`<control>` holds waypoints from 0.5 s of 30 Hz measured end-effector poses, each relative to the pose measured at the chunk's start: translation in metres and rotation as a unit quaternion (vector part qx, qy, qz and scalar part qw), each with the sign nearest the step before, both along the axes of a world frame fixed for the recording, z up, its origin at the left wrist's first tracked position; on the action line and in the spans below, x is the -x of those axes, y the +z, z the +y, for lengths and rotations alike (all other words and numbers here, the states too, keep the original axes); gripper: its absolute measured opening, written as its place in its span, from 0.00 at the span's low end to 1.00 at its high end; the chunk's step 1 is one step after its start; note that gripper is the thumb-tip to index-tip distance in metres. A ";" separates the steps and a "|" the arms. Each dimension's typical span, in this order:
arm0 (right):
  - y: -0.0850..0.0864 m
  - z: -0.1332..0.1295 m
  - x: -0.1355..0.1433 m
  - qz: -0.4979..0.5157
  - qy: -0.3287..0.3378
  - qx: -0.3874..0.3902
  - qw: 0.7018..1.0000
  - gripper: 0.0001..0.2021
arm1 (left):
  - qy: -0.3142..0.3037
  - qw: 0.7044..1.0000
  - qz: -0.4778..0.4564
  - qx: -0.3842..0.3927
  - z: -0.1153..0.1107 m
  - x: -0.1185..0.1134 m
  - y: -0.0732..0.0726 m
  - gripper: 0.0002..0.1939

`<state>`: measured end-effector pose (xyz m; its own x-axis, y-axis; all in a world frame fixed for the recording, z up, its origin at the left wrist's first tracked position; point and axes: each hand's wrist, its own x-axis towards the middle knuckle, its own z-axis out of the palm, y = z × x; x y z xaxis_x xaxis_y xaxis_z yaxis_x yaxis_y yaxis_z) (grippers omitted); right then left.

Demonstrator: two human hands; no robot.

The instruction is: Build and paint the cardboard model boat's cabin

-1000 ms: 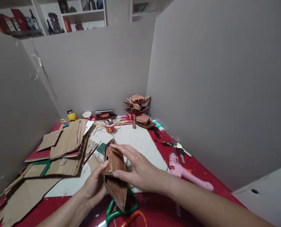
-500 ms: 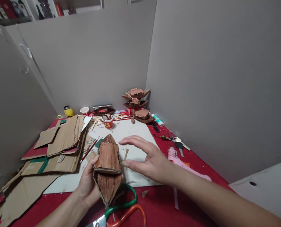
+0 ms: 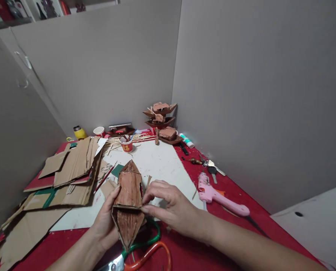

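i have the brown boat (image 3: 129,192) in front of me, above the red cloth (image 3: 196,250), its near tip over the scissors (image 3: 141,261). my left hand (image 3: 106,216) wraps its left side, fingers beneath and thumb along the roof. on my right hand (image 3: 170,203), thumb and forefinger are pressed together on the near right corner of the roof edge.

as i judge, most work is done: hull and roof are together and brown colour covers them. what is left i cannot tell well – maybe only the roof edge. i see no paddle on this one, while a small paddle (image 3: 156,140) stands beside the finished boat (image 3: 169,134) at the back.

the glue gun (image 3: 221,201) lies to my right, the cardboard pile (image 3: 77,162) to my left. the scissors are nearest and could catch the tip – the rest is well apart.
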<state>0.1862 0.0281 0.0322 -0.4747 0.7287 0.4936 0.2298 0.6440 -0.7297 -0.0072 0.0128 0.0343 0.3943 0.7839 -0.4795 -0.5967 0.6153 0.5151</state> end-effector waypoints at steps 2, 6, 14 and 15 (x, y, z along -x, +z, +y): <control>-0.003 0.001 -0.001 -0.003 0.003 0.005 1.000 0.03 | -0.001 1.000 0.009 0.004 0.000 0.000 -0.003 0.25; -0.008 0.002 -0.001 -0.007 -0.017 0.027 0.999 0.06 | -0.002 1.000 0.023 0.002 -0.001 0.000 -0.006 0.25; -0.008 0.003 -0.004 -0.036 -0.015 0.037 0.999 0.08 | -0.011 1.000 0.025 0.009 0.001 -0.002 -0.010 0.23; -0.006 0.003 -0.004 -0.036 -0.016 0.033 0.999 0.09 | -0.013 1.000 0.025 0.011 0.002 -0.001 -0.011 0.23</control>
